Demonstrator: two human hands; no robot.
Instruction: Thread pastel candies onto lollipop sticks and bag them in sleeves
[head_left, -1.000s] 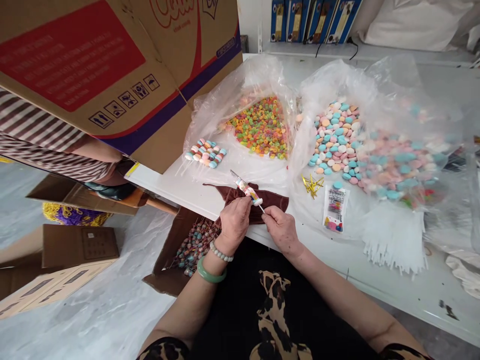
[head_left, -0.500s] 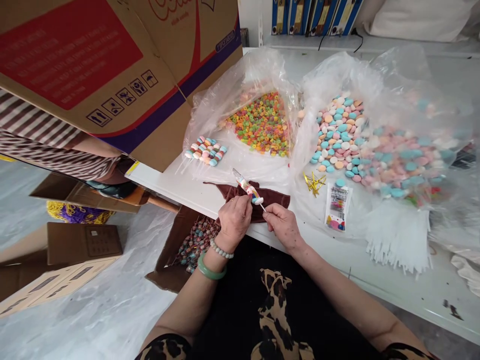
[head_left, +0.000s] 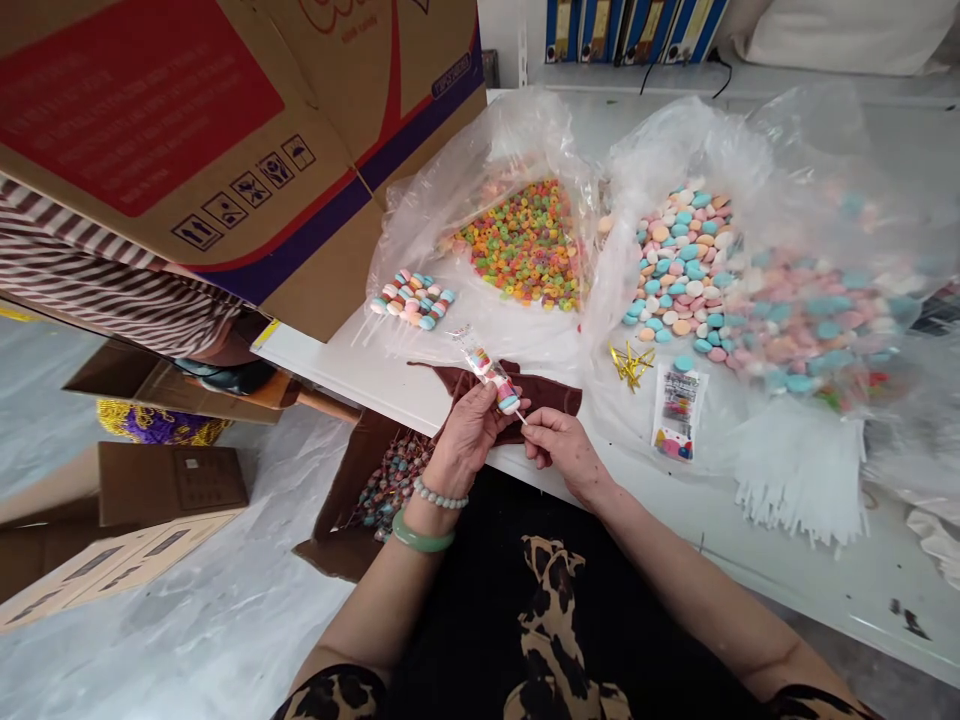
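My left hand (head_left: 471,425) holds a candy skewer (head_left: 508,400) inside a clear printed wrapper (head_left: 471,352), above a brown cloth (head_left: 551,393). Its thin white stick pokes out of the lower end, pinched by the fingers of my right hand (head_left: 559,447). Right of the hands lie gold twist ties (head_left: 631,365), a stack of printed wrappers (head_left: 679,412) with a blue candy (head_left: 683,363) at its top, and a bundle of white sticks (head_left: 799,475). Several finished-looking candy skewers (head_left: 413,300) rest on the plastic to the left.
Clear bags hold ring candies (head_left: 532,240) and pastel round candies (head_left: 682,270). A large printed carton (head_left: 315,200) stands at the table's left. Below the edge, an open box (head_left: 330,535) contains wrapped candies (head_left: 397,480). Behind the carton is another person's striped clothing (head_left: 97,265).
My left hand has turned and opened its grip a little, so more of the wrapped skewer shows. The wrapper's upper end has shifted slightly left and up. My right hand still pinches the stick.
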